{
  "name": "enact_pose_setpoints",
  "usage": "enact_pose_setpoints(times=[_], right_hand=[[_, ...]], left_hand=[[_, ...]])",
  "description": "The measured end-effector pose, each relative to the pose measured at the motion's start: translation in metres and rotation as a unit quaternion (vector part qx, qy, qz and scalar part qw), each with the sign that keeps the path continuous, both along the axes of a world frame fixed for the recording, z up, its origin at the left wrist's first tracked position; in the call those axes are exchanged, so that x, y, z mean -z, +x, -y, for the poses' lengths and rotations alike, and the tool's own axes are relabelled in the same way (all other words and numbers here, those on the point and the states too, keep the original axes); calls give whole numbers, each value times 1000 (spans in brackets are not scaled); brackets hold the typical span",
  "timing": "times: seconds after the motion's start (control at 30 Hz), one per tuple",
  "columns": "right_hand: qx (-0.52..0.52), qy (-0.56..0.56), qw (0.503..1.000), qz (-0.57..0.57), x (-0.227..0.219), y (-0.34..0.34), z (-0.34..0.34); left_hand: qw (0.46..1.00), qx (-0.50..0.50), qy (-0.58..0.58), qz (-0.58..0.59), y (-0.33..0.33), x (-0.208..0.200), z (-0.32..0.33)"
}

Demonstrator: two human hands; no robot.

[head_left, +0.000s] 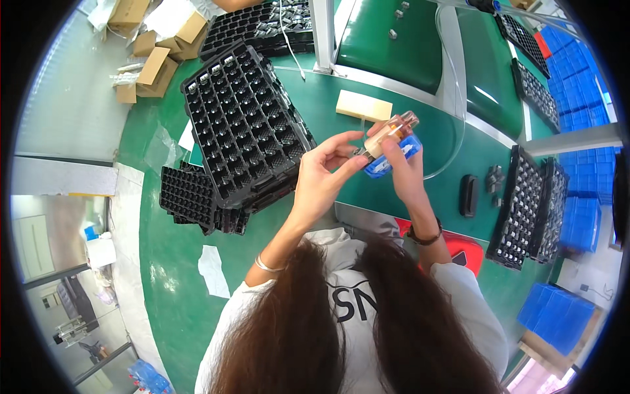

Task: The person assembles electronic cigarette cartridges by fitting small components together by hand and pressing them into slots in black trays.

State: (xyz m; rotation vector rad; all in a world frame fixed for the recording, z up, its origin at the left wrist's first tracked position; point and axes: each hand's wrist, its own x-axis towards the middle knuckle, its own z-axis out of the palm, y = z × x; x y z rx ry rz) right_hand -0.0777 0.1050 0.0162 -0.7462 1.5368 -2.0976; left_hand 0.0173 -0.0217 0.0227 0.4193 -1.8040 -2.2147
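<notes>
My right hand (pixel 403 167) is wrapped round a see-through cylinder (pixel 392 131) with a cream and orange inside, tilted up and to the right. A small blue box-like thing (pixel 410 152) sits just beneath it, partly hidden by the fingers; whether the hand also holds it, I cannot tell. My left hand (pixel 325 167) pinches a small metal part (pixel 365 155) between thumb and fingers, right at the lower end of the cylinder. Behind both hands a pale yellow block (pixel 364 106) lies on the green table (pixel 354 190).
Stacked black compartment trays (pixel 246 125) stand at the left, with smaller trays (pixel 187 196) below. More filled trays (pixel 522 207) are at the right, beside a black oblong case (pixel 468 196) and loose metal parts (pixel 495 178). A thin clear tube (pixel 462 98) curves around the right. A metal post (pixel 321 33) rises behind.
</notes>
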Motion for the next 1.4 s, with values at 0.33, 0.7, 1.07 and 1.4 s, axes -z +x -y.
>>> enact_pose_setpoints(times=[0.33,0.7,1.07,1.4], right_hand=[[-15,0,999,34,4,10,2],[-14,12,1000,21,20,10,15],[226,296,883,-287,73,-75,49],[204,386,860,-263,56,-57,17]], left_hand=[[999,-32,22,-31,11,3,-6],[999,-24,29,-19,8,12,7],[831,-224,-508,29,-27,-5,189],[684,-148,-703,125,-54,37,330]])
